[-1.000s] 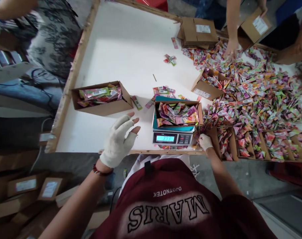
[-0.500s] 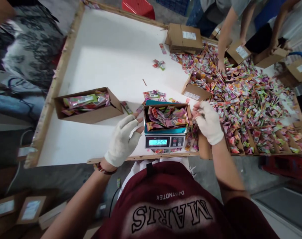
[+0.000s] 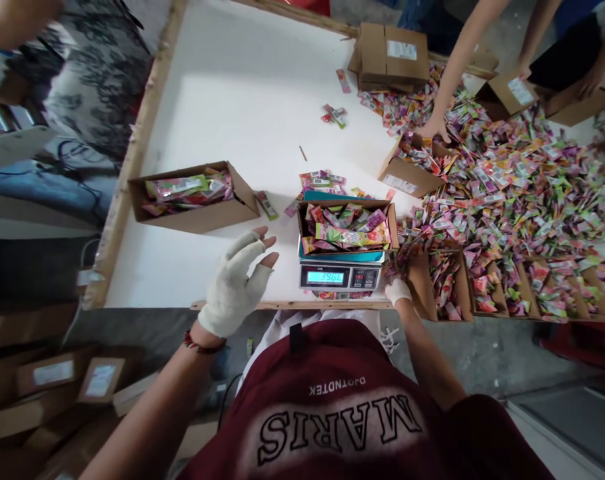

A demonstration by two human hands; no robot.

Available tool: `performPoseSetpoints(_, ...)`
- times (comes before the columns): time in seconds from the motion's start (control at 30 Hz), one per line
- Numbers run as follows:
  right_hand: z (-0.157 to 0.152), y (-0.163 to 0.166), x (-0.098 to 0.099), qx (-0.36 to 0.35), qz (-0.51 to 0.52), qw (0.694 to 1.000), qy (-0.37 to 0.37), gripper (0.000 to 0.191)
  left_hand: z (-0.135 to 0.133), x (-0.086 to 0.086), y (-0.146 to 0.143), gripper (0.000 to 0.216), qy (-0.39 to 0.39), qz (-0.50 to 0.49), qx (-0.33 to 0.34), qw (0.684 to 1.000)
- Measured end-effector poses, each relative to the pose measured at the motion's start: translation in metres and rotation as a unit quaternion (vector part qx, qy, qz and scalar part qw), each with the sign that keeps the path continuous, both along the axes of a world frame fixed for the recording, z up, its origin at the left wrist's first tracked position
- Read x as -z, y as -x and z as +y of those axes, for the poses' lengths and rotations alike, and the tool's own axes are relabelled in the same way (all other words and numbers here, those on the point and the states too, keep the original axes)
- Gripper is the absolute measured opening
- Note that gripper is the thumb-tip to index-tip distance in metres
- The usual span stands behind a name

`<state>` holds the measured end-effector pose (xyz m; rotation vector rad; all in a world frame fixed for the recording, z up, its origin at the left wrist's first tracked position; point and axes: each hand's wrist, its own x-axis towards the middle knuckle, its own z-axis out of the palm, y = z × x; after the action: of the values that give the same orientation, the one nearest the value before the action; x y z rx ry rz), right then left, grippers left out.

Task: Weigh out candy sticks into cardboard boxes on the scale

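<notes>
A cardboard box (image 3: 393,227) full of small candy packets rests on the teal pan of a digital scale (image 3: 325,277) with a lit display. One green and pink packet (image 3: 350,235) lies across the top of the others. My left hand (image 3: 235,287), in a white fingerless glove, hovers left of the scale with fingers apart and nothing in them. My right hand (image 3: 398,291), gloved alike, is low beside the scale's right front corner, near loose packets. Its fingers are mostly hidden.
Another filled box (image 3: 197,217) stands at the left. Loose packets (image 3: 512,180) cover the table's right side, with a row of filled boxes (image 3: 465,293) along the near edge. A co-worker's hand (image 3: 435,128) is at a tilted box (image 3: 402,175). Flattened cartons (image 3: 372,57) lie behind.
My right hand has moved from the box's right end down to the table's near edge. A green and pink packet now tops the box. The co-worker's hand has shifted to the tilted box.
</notes>
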<state>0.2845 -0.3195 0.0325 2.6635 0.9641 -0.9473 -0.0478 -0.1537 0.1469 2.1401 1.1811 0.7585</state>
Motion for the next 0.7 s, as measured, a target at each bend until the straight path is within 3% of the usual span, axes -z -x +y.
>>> performPoseSetpoints(0.07,-0.005,-0.013,-0.01,0.003,0.004,1.0,-0.025,0.02,0.002,-0.001,-0.002,0.03,0.003,0.0,0.008,1.0)
performPoseSetpoints(0.13,-0.009,-0.03,-0.032,-0.005,-0.003,0.998,-0.066,0.026,0.005,-0.001,-0.004,0.03,0.003,-0.005,0.016,1.0)
performPoseSetpoints(0.2,-0.007,-0.042,-0.064,-0.042,-0.018,0.985,-0.169,0.029,0.006,-0.001,-0.007,0.029,-0.001,-0.014,0.021,1.0)
performPoseSetpoints(0.27,0.004,-0.044,-0.1,-0.114,-0.026,0.94,-0.32,0.027,0.008,-0.001,-0.011,0.027,-0.008,-0.017,0.026,0.999)
performPoseSetpoints(0.33,0.023,-0.035,-0.133,-0.196,-0.015,0.877,-0.438,0.023,0.008,-0.003,-0.015,0.026,-0.018,-0.016,0.03,0.999)
performPoseSetpoints(0.43,0.056,-0.018,-0.161,-0.271,0.034,0.833,-0.481,0.024,0.009,-0.007,-0.02,0.025,-0.039,-0.016,0.038,0.998)
performPoseSetpoints(0.5,0.072,-0.017,-0.159,-0.25,0.074,0.83,-0.493,0.036,0.009,-0.008,-0.019,0.025,-0.047,-0.011,0.045,0.998)
performPoseSetpoints(0.57,0.078,-0.027,-0.14,-0.166,0.091,0.84,-0.508,0.039,0.008,-0.007,-0.014,0.024,-0.051,-0.007,0.044,0.998)
performPoseSetpoints(0.63,0.077,-0.04,-0.111,-0.076,0.069,0.883,-0.459,0.032,0.006,-0.002,-0.005,0.024,-0.05,-0.009,0.028,0.998)
performPoseSetpoints(0.7,0.07,-0.047,-0.081,-0.036,0.044,0.933,-0.356,0.031,0.002,0.003,0.004,0.024,-0.04,-0.013,0.001,0.999)
